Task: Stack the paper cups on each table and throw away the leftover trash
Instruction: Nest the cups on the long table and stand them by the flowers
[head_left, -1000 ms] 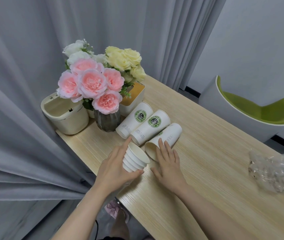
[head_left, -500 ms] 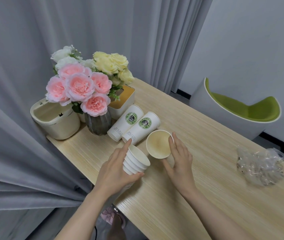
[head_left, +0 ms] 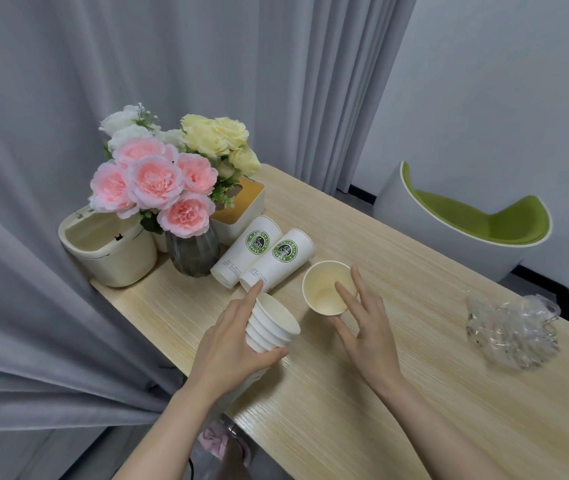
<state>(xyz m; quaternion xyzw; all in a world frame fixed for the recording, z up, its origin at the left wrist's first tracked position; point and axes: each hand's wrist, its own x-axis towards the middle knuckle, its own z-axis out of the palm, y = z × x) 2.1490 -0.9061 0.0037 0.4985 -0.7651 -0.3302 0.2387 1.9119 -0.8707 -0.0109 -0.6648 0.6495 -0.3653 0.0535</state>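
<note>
Stacking step: left hand fingers curl round cup stack; right hand fingers pinch single cup, w/ next move probably to nest it in the stack.

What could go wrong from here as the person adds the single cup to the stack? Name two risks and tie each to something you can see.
1. The right hand holds the single cup only by its fingertips, so it may slip or crush.
2. The stack of cups in the left hand is tilted near the table edge; a clumsy push could send cups to the floor.
</note>
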